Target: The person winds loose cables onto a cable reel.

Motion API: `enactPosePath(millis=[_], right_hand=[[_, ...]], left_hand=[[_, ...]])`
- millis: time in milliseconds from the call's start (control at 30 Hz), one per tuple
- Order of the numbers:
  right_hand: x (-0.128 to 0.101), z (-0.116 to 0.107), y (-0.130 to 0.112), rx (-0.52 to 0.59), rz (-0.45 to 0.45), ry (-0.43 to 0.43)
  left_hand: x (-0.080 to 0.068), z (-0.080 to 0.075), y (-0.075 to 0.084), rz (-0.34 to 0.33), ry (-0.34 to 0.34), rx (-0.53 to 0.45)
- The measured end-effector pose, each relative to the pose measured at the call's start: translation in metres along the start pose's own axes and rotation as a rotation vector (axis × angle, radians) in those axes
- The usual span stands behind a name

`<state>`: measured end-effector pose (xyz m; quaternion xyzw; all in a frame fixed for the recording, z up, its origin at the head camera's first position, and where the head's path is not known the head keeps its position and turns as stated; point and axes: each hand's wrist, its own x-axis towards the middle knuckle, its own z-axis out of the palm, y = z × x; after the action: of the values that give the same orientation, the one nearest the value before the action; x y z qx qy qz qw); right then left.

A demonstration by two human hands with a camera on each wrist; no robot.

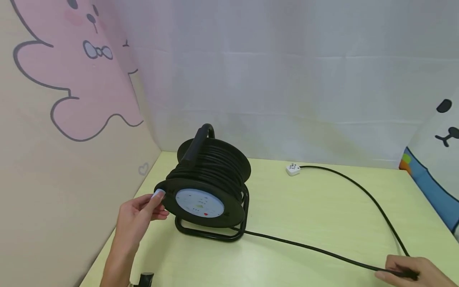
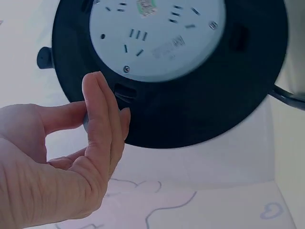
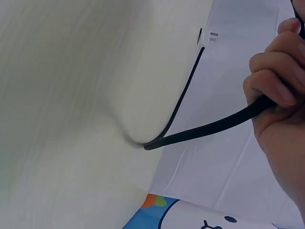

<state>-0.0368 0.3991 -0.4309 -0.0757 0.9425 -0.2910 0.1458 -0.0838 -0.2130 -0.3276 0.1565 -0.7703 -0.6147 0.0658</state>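
Note:
A black cable reel (image 1: 202,183) stands tilted on its tubular frame, with black cable wound round its drum. Its front disc carries a pale round socket panel (image 2: 157,38). At the disc's edge my left hand (image 1: 138,213) pinches a small pale knob (image 1: 158,193) between thumb and fingers; in the left wrist view the fingers mostly hide the knob. My right hand (image 1: 412,271), low at the right, grips the black cable (image 1: 305,246) with curled fingers. From there the cable runs one way to the reel and the other way to a white plug (image 1: 293,169).
All this is on a pale yellow tabletop (image 1: 279,203). A white curtain (image 1: 287,79) hangs behind it. Printed cartoon panels flank the table, a pink one (image 1: 97,79) at left and a blue and white one (image 1: 437,191) at right.

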Motion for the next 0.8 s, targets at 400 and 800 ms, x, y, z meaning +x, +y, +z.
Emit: enactPosePath(millis=[400,800], right_hand=[[0.029,0.007,-0.027,0.061,0.011,0.052],[0.059,0.025,-0.056,0.215,-0.305,0.064]], left_hand=[[-0.016,0.033,0.029,0.123,-0.021,-0.058],[-0.029,0.063,0.044,0.197,-0.123,-0.083]])
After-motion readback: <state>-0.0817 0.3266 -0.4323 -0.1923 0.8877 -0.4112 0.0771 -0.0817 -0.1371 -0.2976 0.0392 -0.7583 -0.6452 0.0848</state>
